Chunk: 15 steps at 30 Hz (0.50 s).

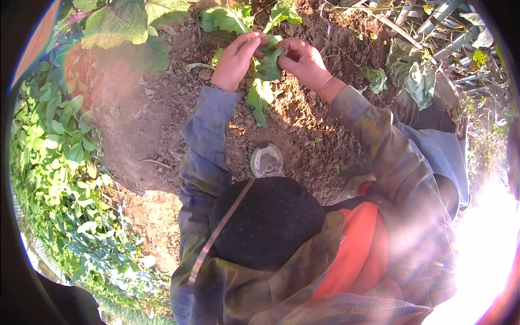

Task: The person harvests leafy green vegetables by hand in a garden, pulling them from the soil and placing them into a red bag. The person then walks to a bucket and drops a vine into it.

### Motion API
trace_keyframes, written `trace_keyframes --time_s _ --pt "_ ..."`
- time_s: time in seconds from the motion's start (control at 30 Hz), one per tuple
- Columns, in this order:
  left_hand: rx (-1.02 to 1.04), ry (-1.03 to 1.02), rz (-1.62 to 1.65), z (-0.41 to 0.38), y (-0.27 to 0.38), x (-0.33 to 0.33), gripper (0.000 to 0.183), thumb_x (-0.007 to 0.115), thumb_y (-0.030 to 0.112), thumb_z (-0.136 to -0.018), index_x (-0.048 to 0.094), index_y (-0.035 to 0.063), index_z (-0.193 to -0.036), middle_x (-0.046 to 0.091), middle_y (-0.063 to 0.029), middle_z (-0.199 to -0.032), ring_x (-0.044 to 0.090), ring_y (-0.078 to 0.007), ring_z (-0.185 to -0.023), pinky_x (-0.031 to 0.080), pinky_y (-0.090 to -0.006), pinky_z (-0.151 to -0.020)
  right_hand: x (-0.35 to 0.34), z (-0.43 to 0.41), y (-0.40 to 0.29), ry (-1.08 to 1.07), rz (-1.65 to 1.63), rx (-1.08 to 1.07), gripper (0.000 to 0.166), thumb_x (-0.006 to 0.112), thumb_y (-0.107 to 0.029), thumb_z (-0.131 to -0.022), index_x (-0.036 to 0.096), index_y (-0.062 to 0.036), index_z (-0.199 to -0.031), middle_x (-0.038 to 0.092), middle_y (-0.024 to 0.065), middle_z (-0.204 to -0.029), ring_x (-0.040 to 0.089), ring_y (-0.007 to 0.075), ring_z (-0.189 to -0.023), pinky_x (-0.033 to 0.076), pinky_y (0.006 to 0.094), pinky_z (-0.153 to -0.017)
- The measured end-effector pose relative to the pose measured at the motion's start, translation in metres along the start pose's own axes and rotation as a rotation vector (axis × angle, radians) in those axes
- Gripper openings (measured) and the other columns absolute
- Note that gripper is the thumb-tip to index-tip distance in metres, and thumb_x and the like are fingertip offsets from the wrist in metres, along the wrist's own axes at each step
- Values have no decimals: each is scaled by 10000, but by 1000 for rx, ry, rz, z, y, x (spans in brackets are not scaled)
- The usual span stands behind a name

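Observation:
A low leafy green plant (260, 97) grows from brown soil at the top centre, its lobed leaves spreading several ways. My left hand (237, 59) is at the plant's left side, fingertips touching a leaf near the middle; whether they pinch it is not clear. On the right, my right hand (302, 65) has thumb and forefinger closed together at the edge of a darker green leaf (269, 67). The two hands are apart, with that leaf between them. The base of the plant is partly hidden by the leaves and fingers.
Large broad leaves (115, 26) hang at the upper left. Dense green plants (61, 150) line the left side. Wilted leaves (418, 79) and dry stalks (443, 16) lie at the upper right. A shoe (267, 160) rests on the soil below the plant. Glare covers the lower right.

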State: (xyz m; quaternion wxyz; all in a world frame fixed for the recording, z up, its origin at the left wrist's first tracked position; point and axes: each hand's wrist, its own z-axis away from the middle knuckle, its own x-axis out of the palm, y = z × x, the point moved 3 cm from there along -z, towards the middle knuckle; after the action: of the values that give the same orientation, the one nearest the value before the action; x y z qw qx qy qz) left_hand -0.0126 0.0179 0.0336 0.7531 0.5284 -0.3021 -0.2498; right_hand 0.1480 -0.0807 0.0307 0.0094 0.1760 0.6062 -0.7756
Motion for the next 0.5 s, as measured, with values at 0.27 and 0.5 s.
trace_keyframes --time_s 0.27,0.5 --pt "222 12 -355 7 0 15 482 745 159 -829 560 17 -1251 646 -61 -1084 590 -119 -986 483 -281 -853 2 -11 2 135 -371 102 228 648 -100 -839 607 -16 -1047 627 36 -915 574 82 -807 479 242 -709" --pt "45 9 -10 -3 4 1 337 650 48 -876 580 23 -1205 651 -18 -985 580 -62 -850 471 -232 -750 -11 -20 7 -78 -213 237 171 612 -106 -842 596 -38 -998 626 21 -887 547 58 -768 435 216 -649"
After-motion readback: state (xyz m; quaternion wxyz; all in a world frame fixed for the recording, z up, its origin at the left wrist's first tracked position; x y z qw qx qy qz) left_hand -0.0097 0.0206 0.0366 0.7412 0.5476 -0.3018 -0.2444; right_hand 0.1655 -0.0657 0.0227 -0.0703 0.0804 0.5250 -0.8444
